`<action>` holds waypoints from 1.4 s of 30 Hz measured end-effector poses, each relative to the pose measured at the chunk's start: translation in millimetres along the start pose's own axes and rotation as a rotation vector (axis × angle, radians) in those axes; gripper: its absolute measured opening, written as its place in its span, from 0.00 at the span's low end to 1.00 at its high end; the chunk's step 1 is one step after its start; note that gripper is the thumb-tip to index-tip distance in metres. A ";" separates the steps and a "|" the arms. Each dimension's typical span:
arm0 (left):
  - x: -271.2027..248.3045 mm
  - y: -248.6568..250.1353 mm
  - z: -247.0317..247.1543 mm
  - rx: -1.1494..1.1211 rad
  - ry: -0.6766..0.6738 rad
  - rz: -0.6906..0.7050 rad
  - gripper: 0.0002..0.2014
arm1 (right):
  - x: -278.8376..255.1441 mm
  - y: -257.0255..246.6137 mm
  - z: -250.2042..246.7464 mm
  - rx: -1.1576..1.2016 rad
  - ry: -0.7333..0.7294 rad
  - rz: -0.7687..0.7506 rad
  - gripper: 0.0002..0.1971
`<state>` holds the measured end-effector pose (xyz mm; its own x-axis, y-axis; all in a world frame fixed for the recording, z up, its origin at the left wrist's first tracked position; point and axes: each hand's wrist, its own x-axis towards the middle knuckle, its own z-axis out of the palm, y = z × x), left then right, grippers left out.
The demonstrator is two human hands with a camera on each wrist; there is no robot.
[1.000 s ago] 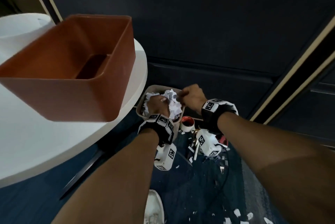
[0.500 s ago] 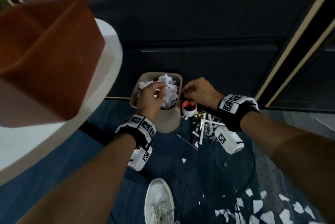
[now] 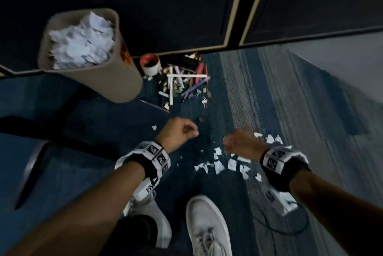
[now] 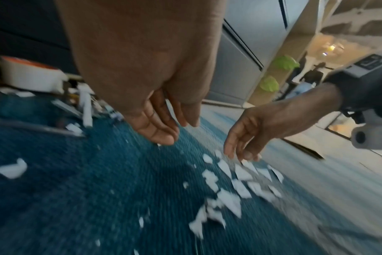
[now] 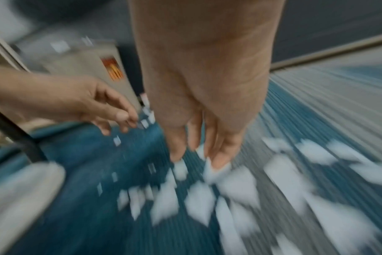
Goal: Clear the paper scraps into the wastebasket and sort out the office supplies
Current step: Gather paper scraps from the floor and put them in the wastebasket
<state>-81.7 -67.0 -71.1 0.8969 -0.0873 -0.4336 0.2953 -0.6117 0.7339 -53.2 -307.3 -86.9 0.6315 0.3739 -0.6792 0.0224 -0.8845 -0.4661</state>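
Note:
A beige wastebasket [image 3: 118,77] stands at the upper left, heaped with crumpled white paper [image 3: 83,37]. Torn white paper scraps [image 3: 228,165] lie scattered on the blue carpet in front of my feet. My left hand [image 3: 191,131] hangs empty above the carpet, fingers loosely down [image 4: 164,131]. My right hand [image 3: 228,143] hovers just over the scraps [image 5: 199,198], fingers relaxed and holding nothing [image 5: 218,160]. A jumble of pens and clips [image 3: 182,81] and a white tape roll [image 3: 150,63] lie by the wall right of the basket.
My white shoes [image 3: 207,228] stand just behind the scraps. A dark table leg [image 3: 41,129] crosses the floor at the left. A thin black cable [image 3: 290,230] loops on the carpet at the right. A dark wall panel runs behind the basket.
Both hands have left the wastebasket's top and dropped to the scraps on the carpet. My view has tilted down, so the white table and brown bin are out of sight.

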 end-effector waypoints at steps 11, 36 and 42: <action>-8.4 -65.7 94.0 0.661 -0.275 0.132 0.28 | -17.7 72.7 115.1 0.036 0.443 0.281 0.49; -14.0 -82.3 110.6 0.534 -0.213 0.175 0.06 | 6.2 22.0 152.3 0.325 0.582 -0.025 0.06; -6.3 -71.4 104.9 0.354 -0.140 0.064 0.05 | 22.6 23.3 117.4 0.449 0.581 0.049 0.16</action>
<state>-143.0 -105.2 -175.6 0.8491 -0.2252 -0.4779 0.0864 -0.8333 0.5461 -129.3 -286.7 -179.7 0.9353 0.0187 -0.3534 -0.2570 -0.6504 -0.7147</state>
